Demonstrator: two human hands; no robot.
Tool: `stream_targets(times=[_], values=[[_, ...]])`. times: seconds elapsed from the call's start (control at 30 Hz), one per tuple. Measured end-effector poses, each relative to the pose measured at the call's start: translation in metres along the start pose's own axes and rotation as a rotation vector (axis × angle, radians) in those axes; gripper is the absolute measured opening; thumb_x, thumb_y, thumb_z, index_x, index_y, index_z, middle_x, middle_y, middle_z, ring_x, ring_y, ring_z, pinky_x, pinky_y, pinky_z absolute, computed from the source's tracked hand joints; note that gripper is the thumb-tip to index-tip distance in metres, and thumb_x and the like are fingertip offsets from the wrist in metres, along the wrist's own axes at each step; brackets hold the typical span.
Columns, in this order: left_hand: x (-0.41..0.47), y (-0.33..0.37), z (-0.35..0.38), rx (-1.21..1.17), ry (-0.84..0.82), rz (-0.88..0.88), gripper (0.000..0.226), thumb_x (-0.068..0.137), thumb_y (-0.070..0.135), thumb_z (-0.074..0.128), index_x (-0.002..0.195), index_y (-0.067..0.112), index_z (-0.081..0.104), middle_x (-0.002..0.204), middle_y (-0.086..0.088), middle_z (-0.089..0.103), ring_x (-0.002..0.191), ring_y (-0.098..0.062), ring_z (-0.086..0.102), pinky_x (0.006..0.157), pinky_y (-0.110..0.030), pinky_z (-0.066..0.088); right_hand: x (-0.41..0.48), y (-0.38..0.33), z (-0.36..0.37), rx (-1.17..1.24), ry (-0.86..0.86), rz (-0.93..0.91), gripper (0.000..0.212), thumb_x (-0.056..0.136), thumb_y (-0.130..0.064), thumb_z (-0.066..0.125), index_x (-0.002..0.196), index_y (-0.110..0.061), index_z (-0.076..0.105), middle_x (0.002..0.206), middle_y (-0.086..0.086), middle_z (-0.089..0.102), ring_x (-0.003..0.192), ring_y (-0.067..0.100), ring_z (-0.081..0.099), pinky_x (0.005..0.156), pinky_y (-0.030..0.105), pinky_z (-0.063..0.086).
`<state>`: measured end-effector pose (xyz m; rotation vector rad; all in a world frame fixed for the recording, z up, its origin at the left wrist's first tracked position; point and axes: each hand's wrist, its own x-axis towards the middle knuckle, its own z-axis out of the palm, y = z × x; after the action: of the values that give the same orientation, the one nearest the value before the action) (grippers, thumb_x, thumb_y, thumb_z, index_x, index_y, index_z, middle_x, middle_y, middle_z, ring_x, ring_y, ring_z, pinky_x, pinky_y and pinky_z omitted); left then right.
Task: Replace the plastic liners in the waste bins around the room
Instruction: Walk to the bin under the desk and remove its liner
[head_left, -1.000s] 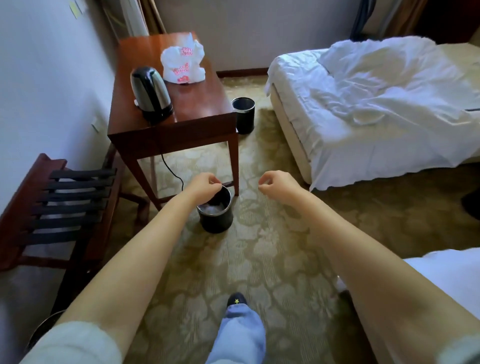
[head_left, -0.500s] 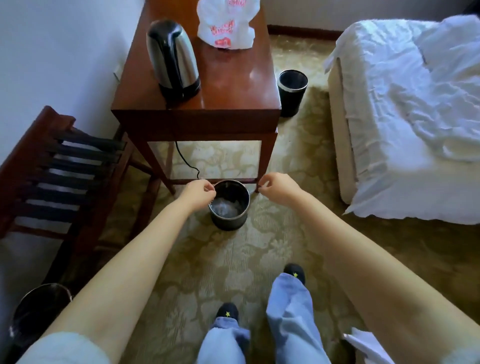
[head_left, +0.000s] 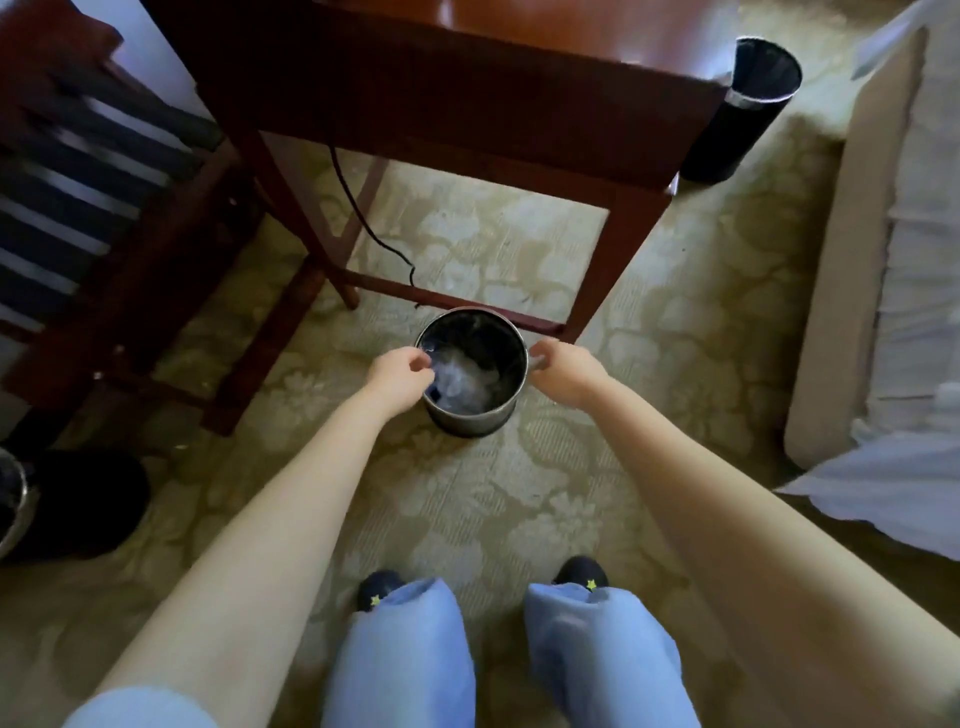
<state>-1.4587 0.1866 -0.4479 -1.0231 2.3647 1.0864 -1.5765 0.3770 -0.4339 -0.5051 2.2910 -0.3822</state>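
A small round metal waste bin stands on the carpet in front of the wooden table's front legs. A clear, crumpled plastic liner lies inside it. My left hand is at the bin's left rim with its fingers pinched together on the liner's edge. Opposite it, my right hand curls its fingers around the liner's edge at the right rim. Both forearms reach down from the bottom of the view.
The dark wooden table overhangs the bin, and a black cord hangs below it. A tall black bin stands beyond the table. Another bin sits at the left edge beside a slatted luggage rack. The bed is on the right.
I have stepped closer and bent over the bin. Both hands have dropped from above the bin to its rim, one on each side.
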Motion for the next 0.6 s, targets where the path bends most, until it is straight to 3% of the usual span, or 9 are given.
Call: stream_targets(times=[0.1, 0.23, 0.4, 0.6], values=[[0.048, -0.029, 0.038, -0.010, 0.008, 0.007, 0.035, 0.092, 0.020, 0.056, 0.126, 0.013, 0.059, 0.129, -0.008, 0.059, 0.119, -0.025, 0.054, 0.099, -0.030, 0.041, 0.056, 0.022, 0.039, 0.002, 0.017, -0.020, 0.056, 0.093, -0.021, 0.053, 0.147, -0.021, 0.039, 0.136, 0.007, 0.056, 0.113, 0.024, 0.059, 0.082, 0.031, 0.048], [0.110, -0.064, 0.078, 0.017, 0.058, 0.060, 0.042, 0.091, 0.017, 0.054, 0.133, 0.015, 0.052, 0.134, -0.009, 0.055, 0.121, -0.027, 0.051, 0.098, -0.031, 0.039, 0.124, 0.048, 0.084, -0.009, 0.081, -0.079, 0.066, 0.092, -0.021, 0.056, 0.152, -0.019, 0.029, 0.148, 0.011, 0.042, 0.121, 0.029, 0.053, 0.089, 0.034, 0.048], [0.183, -0.100, 0.122, 0.048, 0.183, 0.153, 0.051, 0.090, 0.012, 0.054, 0.140, 0.013, 0.043, 0.142, -0.008, 0.047, 0.129, -0.026, 0.045, 0.105, -0.037, 0.037, 0.200, 0.086, 0.132, 0.022, 0.229, -0.139, 0.078, 0.088, -0.021, 0.061, 0.154, -0.025, 0.019, 0.147, 0.013, 0.038, 0.121, 0.034, 0.050, 0.083, 0.033, 0.046], [0.235, -0.132, 0.152, 0.085, 0.258, 0.216, 0.067, 0.092, 0.017, 0.055, 0.151, 0.016, 0.023, 0.160, -0.005, 0.011, 0.146, -0.026, 0.015, 0.116, -0.045, 0.024, 0.242, 0.116, 0.161, 0.035, 0.328, -0.169, 0.078, 0.091, -0.022, 0.060, 0.155, -0.023, 0.014, 0.147, 0.012, 0.041, 0.119, 0.033, 0.053, 0.078, 0.033, 0.045]])
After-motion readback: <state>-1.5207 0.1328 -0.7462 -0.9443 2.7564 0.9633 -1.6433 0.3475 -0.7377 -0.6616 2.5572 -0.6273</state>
